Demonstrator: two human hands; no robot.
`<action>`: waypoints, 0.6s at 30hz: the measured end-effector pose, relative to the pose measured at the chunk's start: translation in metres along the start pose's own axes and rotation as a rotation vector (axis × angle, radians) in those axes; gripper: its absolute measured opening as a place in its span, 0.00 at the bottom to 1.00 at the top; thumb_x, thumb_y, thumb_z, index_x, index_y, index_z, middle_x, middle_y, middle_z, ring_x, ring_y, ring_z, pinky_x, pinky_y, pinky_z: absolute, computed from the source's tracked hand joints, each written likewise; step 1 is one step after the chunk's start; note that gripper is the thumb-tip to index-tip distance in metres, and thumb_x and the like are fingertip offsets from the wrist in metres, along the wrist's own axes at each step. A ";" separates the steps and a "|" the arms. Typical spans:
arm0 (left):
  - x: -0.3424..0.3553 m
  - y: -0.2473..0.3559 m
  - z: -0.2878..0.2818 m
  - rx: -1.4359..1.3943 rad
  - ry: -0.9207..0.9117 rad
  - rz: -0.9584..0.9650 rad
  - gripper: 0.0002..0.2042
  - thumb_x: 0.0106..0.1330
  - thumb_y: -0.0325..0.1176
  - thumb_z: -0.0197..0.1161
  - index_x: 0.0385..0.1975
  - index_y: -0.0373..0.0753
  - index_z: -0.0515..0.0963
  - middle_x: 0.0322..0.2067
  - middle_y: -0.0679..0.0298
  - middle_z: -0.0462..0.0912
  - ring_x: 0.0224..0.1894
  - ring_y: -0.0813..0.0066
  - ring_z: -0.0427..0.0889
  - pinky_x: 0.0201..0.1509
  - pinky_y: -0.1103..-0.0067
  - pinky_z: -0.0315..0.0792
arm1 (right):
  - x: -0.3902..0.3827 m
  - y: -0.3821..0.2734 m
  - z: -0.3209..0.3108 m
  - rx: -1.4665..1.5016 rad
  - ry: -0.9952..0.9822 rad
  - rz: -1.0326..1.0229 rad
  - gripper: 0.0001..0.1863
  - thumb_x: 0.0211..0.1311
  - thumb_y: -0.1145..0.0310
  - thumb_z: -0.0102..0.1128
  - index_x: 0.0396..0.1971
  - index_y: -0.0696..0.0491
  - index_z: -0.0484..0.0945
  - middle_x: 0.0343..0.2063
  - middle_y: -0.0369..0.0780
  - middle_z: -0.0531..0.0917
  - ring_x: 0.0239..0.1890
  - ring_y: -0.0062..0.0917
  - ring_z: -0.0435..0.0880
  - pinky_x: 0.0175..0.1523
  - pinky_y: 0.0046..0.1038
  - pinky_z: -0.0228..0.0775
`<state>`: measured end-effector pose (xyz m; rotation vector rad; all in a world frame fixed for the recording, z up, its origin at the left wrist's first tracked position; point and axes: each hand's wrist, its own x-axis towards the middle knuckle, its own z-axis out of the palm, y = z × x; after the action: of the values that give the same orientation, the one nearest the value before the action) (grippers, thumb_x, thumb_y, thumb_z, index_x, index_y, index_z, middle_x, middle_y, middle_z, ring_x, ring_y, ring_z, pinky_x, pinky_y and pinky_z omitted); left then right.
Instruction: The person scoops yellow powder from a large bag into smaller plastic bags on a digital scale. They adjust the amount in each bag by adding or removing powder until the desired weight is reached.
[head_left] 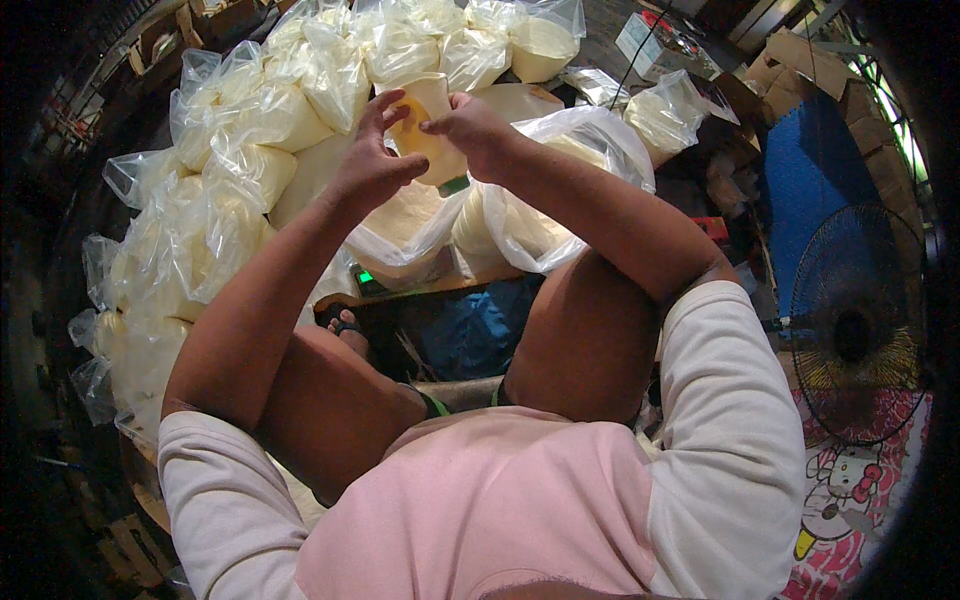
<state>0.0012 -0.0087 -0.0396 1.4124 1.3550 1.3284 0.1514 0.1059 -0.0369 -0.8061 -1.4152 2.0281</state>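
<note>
A translucent, pale yellow plastic cup (437, 98) is held up between my two hands, above open bags. My left hand (372, 160) curves around its left side, the thumb across the front and the fingers at the upper part. My right hand (478, 132) grips the cup's right side, thumb pressed on the front. Below the cup an open clear bag (395, 258) holds pale powder. A second open bag (540, 225) with powder stands to its right. A small green-lit display (364, 277) shows at the near edge of the first bag.
Many filled clear bags (240, 185) are piled at the left and far side. Another filled bag (668, 112) sits at the right, near a white box (655, 45). A standing fan (855, 335) and a blue panel (815, 190) are farther right. My bent legs flank the work spot.
</note>
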 end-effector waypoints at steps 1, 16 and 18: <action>0.000 0.001 0.000 0.044 -0.011 0.025 0.45 0.53 0.26 0.69 0.73 0.51 0.53 0.68 0.51 0.63 0.38 0.75 0.79 0.39 0.80 0.78 | -0.001 -0.001 0.000 0.006 -0.003 -0.006 0.24 0.57 0.78 0.61 0.54 0.57 0.69 0.44 0.49 0.81 0.43 0.42 0.85 0.47 0.46 0.81; -0.009 0.017 -0.009 0.385 0.043 0.230 0.41 0.55 0.24 0.67 0.71 0.48 0.56 0.61 0.60 0.75 0.22 0.82 0.69 0.33 0.80 0.73 | -0.009 -0.018 -0.009 0.027 -0.055 -0.044 0.21 0.60 0.74 0.64 0.53 0.60 0.73 0.44 0.46 0.83 0.44 0.38 0.86 0.51 0.40 0.81; -0.007 0.017 -0.008 0.431 0.102 0.237 0.40 0.57 0.23 0.66 0.70 0.47 0.56 0.61 0.63 0.76 0.22 0.83 0.68 0.31 0.83 0.71 | -0.005 -0.018 -0.012 0.032 -0.049 -0.044 0.23 0.58 0.77 0.62 0.55 0.59 0.70 0.45 0.48 0.82 0.44 0.40 0.85 0.51 0.43 0.80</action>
<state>-0.0028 -0.0192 -0.0230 1.8619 1.6516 1.3213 0.1649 0.1150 -0.0221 -0.7099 -1.4115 2.0442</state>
